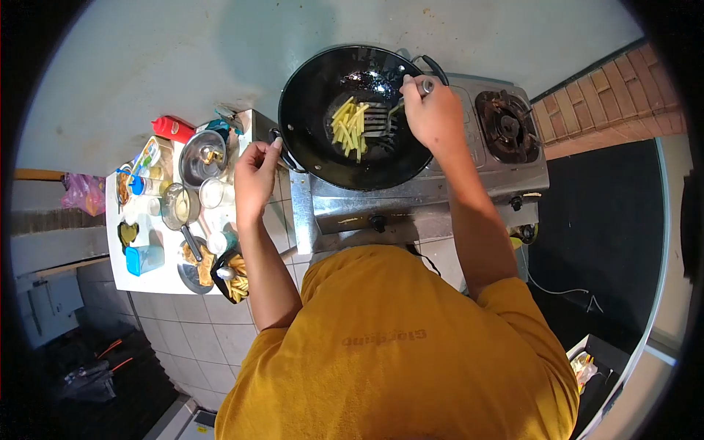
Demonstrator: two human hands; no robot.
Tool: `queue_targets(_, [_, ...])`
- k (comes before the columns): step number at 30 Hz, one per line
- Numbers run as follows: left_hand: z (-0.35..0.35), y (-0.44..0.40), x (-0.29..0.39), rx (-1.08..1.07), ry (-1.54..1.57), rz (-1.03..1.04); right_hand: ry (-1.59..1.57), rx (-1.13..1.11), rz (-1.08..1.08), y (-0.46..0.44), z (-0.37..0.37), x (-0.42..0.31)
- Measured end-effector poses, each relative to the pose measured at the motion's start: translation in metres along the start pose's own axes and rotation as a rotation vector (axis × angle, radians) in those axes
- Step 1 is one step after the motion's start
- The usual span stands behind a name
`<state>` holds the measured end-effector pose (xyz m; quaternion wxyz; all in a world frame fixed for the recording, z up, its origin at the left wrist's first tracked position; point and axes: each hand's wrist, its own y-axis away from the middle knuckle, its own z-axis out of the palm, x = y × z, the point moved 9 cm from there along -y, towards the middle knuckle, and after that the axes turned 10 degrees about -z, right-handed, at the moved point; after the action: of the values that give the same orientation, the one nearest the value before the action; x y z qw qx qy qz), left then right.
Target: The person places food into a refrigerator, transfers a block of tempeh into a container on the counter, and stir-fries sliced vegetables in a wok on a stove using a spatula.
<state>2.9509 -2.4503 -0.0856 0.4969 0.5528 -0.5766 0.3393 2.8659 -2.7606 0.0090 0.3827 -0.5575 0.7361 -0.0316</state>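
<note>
A black two-handled wok (pixel 315 88) sits on the left side of a steel gas stove. Pale yellow potato sticks (pixel 347 130) lie heaped in its middle, with a wet sheen on the metal around them. My left hand (pixel 257 174) pinches the wok's left handle (pixel 276 136) between thumb and fingers. Over the right rim, my right hand (pixel 434 116) is closed around the handle of a slotted turner (pixel 378 120). The turner's blade rests inside the wok, against the right side of the sticks. My right palm hides part of its handle.
A second burner (pixel 507 126) is at the right of the stove (pixel 345 207). On the left, a white table (pixel 160 273) holds a steel bowl (pixel 198 170), a small saucepan (pixel 176 208), a red bottle (pixel 173 129), a blue-lidded container (pixel 144 259) and a black container of fries (pixel 236 284).
</note>
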Motion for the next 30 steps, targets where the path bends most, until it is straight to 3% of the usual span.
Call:
queue_targets(5, [0.001,-0.001,-0.004,-0.019,0.041,0.000,-0.170,0.101,-0.148,0.010,-0.026,-0.042])
queue_targets(8, [0.002,-0.001,-0.003,-0.019,0.037,-0.017,-0.252,0.075,-0.162,0.015,-0.020,-0.042])
queue_targets(10, [0.002,-0.002,-0.005,-0.028,0.024,-0.031,-0.349,-0.056,-0.154,0.020,0.000,-0.036])
queue_targets(12, [0.001,-0.002,-0.005,-0.029,0.022,-0.039,-0.253,-0.100,-0.147,0.022,0.003,-0.031])
queue_targets(15, [0.001,-0.002,-0.007,-0.029,0.042,-0.037,-0.025,0.053,-0.187,0.017,-0.018,-0.026])
queue_targets(23, [0.001,-0.004,-0.006,-0.032,0.018,-0.005,0.056,0.100,-0.067,0.019,-0.014,0.007])
queue_targets(28, [0.001,-0.001,-0.004,-0.024,-0.001,-0.033,-0.268,0.096,0.054,0.023,-0.013,0.006])
queue_targets(30, [0.001,0.000,-0.005,-0.022,0.017,-0.036,-0.334,0.098,0.004,0.022,-0.019,-0.009])
